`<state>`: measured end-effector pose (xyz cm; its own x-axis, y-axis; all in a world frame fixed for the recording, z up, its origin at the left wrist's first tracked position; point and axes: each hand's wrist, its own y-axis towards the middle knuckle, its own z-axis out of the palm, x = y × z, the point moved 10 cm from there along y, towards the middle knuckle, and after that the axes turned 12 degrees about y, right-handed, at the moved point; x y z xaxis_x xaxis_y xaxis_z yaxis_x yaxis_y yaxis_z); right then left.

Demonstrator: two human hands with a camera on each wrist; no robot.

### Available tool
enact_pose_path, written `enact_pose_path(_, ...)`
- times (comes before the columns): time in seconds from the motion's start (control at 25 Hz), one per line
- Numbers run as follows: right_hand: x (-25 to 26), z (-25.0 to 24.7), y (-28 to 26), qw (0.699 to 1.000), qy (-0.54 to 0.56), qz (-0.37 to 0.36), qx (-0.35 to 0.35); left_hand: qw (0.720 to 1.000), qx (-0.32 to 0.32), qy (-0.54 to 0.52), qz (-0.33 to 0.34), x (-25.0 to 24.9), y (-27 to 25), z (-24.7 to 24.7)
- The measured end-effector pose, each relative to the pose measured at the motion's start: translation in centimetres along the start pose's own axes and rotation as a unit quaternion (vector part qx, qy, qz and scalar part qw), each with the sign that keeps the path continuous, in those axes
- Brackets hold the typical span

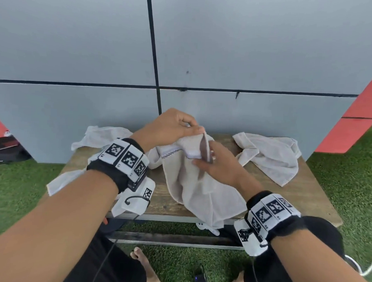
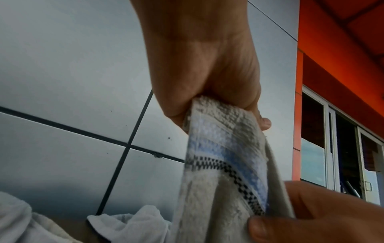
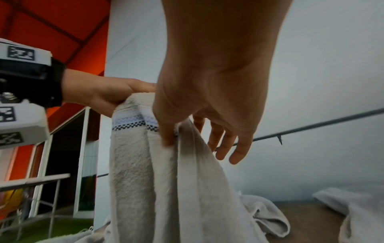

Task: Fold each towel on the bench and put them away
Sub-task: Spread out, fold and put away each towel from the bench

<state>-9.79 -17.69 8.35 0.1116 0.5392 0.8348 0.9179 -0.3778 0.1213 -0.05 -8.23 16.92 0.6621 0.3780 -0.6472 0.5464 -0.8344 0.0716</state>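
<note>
A beige towel (image 1: pixel 196 189) with a blue and black checked border (image 2: pixel 226 166) hangs over the middle of the wooden bench (image 1: pixel 318 194). My left hand (image 1: pixel 170 127) pinches its top corner and holds it up above the bench. Just below, my right hand (image 1: pixel 216 163) pinches the towel's hem between thumb and forefinger, the other fingers (image 3: pixel 230 146) spread loose. The towel's lower end drapes past the bench's front edge. A second crumpled towel (image 1: pixel 271 156) lies at the bench's right. A third towel (image 1: pixel 92 141) lies at the left, partly hidden by my left wrist.
A grey panelled wall (image 1: pixel 247 58) stands right behind the bench. Green artificial grass (image 1: pixel 352 178) surrounds it. A black bag (image 1: pixel 5 149) sits on the ground at far left. Red panels (image 1: pixel 363 117) flank the wall. My bare foot (image 1: pixel 141 259) and a dark phone (image 1: pixel 200 281) are below the bench.
</note>
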Motion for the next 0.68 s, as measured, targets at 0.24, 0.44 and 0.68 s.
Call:
enact_pose_path(0.24,-0.1,-2.6,1.1,1.000,0.016,-0.017,0.001,0.994,0.003,0.098,-0.043,4.6,-0.7,-3.5)
enact_pose_path(0.44,-1.5,-5.9,1.3,0.997,-0.022,0.012,-0.068,0.985,-0.026,0.143,-0.097,9.1,-0.6,-3.7)
enact_pose_path(0.68,-3.6,-4.6,0.0,0.995,0.017,0.073,-0.064,0.967,-0.115,0.181,-0.136,11.2,0.4,-2.2)
